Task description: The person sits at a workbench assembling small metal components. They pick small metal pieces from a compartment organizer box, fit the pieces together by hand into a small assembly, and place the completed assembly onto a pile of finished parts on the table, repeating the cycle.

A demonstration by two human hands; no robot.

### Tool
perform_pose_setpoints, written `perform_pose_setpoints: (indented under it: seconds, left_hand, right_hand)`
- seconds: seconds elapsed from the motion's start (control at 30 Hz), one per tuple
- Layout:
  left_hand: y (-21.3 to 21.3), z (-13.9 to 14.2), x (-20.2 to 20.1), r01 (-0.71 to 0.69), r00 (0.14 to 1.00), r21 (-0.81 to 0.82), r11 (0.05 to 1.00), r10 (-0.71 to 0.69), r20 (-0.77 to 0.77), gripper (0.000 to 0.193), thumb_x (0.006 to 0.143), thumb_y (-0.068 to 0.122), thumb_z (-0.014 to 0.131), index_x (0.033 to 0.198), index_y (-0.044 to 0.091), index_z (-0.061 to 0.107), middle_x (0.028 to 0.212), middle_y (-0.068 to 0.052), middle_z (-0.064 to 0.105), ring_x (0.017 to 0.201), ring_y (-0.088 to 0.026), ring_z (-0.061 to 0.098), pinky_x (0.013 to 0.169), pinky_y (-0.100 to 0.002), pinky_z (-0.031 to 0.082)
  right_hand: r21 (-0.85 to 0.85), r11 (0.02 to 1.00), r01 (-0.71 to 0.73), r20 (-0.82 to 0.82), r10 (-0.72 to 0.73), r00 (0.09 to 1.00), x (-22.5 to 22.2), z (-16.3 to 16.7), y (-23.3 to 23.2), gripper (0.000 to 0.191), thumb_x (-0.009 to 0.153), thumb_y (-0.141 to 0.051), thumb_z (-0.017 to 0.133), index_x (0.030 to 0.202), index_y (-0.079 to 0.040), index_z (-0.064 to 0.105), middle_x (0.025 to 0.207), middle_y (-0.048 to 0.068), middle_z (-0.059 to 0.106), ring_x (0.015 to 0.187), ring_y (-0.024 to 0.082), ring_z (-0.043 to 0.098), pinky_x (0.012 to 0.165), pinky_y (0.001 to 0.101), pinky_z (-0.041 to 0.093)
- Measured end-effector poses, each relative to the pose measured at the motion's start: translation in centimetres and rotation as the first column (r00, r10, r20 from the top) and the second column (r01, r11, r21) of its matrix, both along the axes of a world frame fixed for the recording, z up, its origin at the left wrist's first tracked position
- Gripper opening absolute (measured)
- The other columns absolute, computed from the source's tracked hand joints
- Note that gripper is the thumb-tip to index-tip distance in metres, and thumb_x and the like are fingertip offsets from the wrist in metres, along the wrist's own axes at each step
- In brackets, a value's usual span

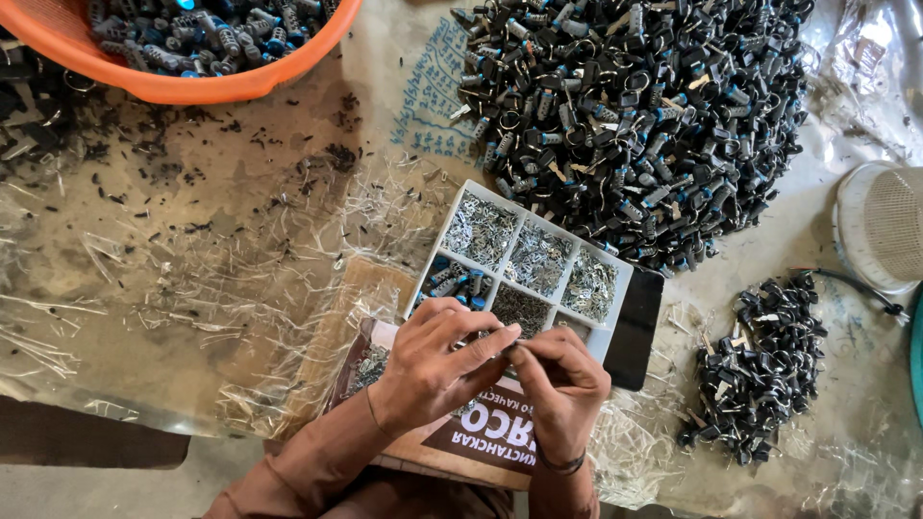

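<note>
The surface [192, 250] was covered in crinkled clear plastic sheeting, littered with dark shavings and pale wiry offcuts. At its middle sat a white compartment tray [615, 288], the landmark here, resting partly on a black flat slab [636, 332], probably to keep it close under the hands. Its compartments held sorted heaps of small metal pieces, with one at the left holding black-and-blue parts, likely so each kind could be picked quickly.

Just below the tray, the left hand [428, 365] and right hand [562, 380] met, fingers pinched together around a small part [500, 344] at the tray's near edge. The part was almost wholly hidden by the fingertips, so its kind could not be made out.

Above and right of the tray lay a large heap of black-and-blue parts [635, 115]; right of the tray, well apart, lay a smaller heap [764, 370]. Up and left of the tray, an orange basin [192, 86] of similar parts was cut off by the frame. A white round mesh-faced object [880, 226] was also cut off at the right. Printed card [481, 437] lay under the wrists, partly covered.
</note>
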State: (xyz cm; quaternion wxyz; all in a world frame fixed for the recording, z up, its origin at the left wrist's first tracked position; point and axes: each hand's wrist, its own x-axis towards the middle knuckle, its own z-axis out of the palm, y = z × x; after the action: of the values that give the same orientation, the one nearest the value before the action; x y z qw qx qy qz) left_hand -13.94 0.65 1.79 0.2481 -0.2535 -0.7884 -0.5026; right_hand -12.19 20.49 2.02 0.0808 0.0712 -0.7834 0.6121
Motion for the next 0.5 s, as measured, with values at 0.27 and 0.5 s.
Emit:
perform_pose_setpoints:
  seconds: [0.27, 0.5]
  left_hand:
    - [0.2, -0.1, 0.0, 0.015, 0.999, 0.041, 0.999, -0.016, 0.031, 0.046, 0.088, 0.023, 0.086, 0.129, 0.011, 0.07, 0.114, -0.002, 0.068, 0.096, -0.02, 0.063, 0.093, -0.038, 0.049]
    - [0.1, 0.4, -0.2, -0.03, 0.998, 0.04, 0.999, 0.028, 0.049, 0.04, 0.089, 0.024, 0.085, 0.124, 0.011, 0.072, 0.112, -0.002, 0.069, 0.099, -0.021, 0.063, 0.092, -0.037, 0.05]
  right_hand:
    - [-0.419, 0.901, 0.113, 0.1, -0.078, 0.992, -1.8, -0.7, 0.8, 0.016, 0.084, -0.001, 0.08, 0.098, -0.004, 0.073, 0.096, 0.004, 0.065, 0.071, 0.008, 0.055, 0.056, 0.0219, 0.044]
    - [0.793, 0.566, 0.226, -0.295, 0.033, 0.955, -3.4, 0.8, -1.4, 0.022, 0.074, -0.006, 0.081, 0.096, -0.008, 0.08, 0.091, 0.001, 0.069, 0.083, 0.018, 0.057, 0.07, 0.03, 0.049]
